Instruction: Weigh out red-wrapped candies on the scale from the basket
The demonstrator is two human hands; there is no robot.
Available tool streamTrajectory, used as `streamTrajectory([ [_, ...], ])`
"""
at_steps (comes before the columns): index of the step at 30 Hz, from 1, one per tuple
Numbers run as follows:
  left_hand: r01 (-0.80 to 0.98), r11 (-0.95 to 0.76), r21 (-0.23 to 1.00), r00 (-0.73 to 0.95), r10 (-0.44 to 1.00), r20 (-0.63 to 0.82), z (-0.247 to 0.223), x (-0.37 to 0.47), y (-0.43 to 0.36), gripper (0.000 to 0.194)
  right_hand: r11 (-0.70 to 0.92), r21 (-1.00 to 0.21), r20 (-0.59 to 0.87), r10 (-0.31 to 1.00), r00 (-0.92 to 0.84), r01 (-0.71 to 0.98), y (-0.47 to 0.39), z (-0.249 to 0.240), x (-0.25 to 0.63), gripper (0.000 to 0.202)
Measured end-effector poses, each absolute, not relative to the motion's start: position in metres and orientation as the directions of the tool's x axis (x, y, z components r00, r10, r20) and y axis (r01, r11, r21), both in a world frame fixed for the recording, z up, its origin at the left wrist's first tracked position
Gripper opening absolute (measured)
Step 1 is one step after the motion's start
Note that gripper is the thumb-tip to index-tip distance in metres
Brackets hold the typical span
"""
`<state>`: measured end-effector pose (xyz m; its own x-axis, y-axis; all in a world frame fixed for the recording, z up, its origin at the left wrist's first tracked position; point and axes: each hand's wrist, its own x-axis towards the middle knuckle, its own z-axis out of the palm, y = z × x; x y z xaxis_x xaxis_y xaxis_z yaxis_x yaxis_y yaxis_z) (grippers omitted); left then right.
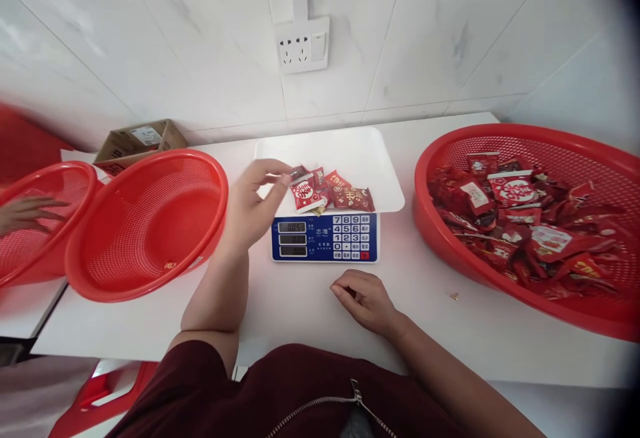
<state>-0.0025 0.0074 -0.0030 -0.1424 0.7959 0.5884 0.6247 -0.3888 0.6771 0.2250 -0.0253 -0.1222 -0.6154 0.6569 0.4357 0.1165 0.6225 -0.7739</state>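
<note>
My left hand (255,205) hangs over the left side of a white scale tray (380,165). Its thumb and forefinger are curved and apart, close to a small pile of red snack packets (306,193); nothing shows between them. In front of the tray is the scale's blue keypad panel (325,239), whose lit display digits are hard to read. My right hand (367,301) rests on the white table just below the panel, fingers loosely curled, with no object visible in it.
To the right, a large red basket (425,225) holds many red packets. On the left stands another red basket (150,225) with one tiny packet inside. Beyond it are a further basket (80,181), a cardboard box (125,148) and another person's hand (30,215). A small scrap (454,297) lies on the table.
</note>
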Motion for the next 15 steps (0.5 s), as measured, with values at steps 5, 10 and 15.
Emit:
streamTrajectory([
  [5, 0.768, -0.401, 0.499, 0.164, 0.876, 0.453, -0.023, 0.020, 0.027, 0.017, 0.587, -0.802, 0.416, 0.684, -0.599, 0.114, -0.030, -0.119, 0.228, 0.020],
  [10, 0.832, -0.459, 0.311, 0.331, 0.861, 0.386, -0.033, 0.039, 0.041, 0.028, 0.545, -0.830, 0.371, 0.698, -0.613, 0.118, -0.033, -0.114, 0.232, 0.024],
  [15, 0.865, -0.427, 0.263, 0.308, 0.866, 0.393, -0.032, 0.047, 0.045, 0.020, 0.506, -0.850, 0.327, 0.726, -0.604, 0.148, -0.032, -0.113, 0.233, 0.026],
])
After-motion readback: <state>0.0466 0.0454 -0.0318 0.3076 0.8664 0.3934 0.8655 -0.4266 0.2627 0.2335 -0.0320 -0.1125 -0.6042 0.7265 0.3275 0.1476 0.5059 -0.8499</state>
